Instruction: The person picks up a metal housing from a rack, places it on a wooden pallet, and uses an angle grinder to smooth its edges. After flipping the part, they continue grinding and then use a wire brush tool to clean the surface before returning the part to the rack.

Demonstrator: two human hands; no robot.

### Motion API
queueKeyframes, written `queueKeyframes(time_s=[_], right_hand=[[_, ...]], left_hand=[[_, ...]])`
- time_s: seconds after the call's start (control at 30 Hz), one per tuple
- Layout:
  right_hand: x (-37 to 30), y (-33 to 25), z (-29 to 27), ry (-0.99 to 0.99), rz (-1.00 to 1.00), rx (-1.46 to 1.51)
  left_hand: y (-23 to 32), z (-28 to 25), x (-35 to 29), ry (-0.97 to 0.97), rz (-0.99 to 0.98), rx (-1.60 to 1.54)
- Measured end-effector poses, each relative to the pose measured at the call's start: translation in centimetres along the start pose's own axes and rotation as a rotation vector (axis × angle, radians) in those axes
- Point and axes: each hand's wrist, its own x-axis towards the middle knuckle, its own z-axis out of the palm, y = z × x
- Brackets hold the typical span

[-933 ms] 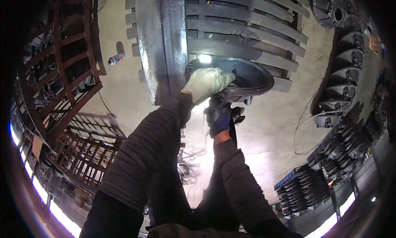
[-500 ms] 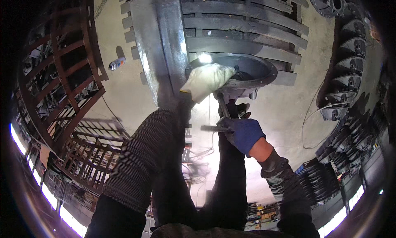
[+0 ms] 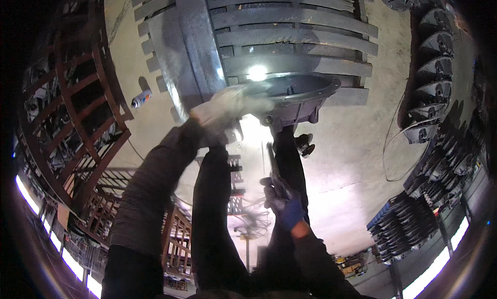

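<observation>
A dark metal bell-shaped housing (image 3: 303, 104) stands with its wide round opening upward, just beyond my knees. My left hand (image 3: 233, 106), in a white glove, is smeared by motion at the housing's left side. Its fingers are too blurred to read, and I cannot tell whether it touches the rim. Lower down, between my legs, my right hand (image 3: 283, 199) wears a blue glove with a grey palm. It is closed around a long narrow metal tool (image 3: 272, 160), whose shaft points up toward the housing. What the tool's far end looks like is unclear.
Beyond the housing lies a grey slatted pallet (image 3: 295, 37) with a broad metal sheet (image 3: 181, 55) on its left. A spray can (image 3: 141, 99) lies on the floor near a brown metal rack (image 3: 77, 112). Several similar housings (image 3: 435, 66) line the right side.
My left hand has pulled back left, out of the housing's opening. My right hand has come down toward me with the tool, away from the housing. The whole view has shifted slightly.
</observation>
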Motion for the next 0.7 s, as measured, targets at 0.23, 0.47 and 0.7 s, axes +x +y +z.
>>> queueKeyframes(time_s=[0.23, 0.47, 0.7], right_hand=[[7.4, 10.8, 4.3, -0.304, 0.299, -0.714], [8.4, 11.7, 4.2, -0.276, 0.158, -0.667], [8.5, 13.2, 3.2, -0.237, 0.064, -0.621]], left_hand=[[-4.7, -5.3, 0.2, -0.268, 0.030, 0.410], [2.3, 1.2, 3.1, 0.085, 0.082, 0.847], [10.9, 9.9, 8.3, -0.080, 0.331, 1.142]])
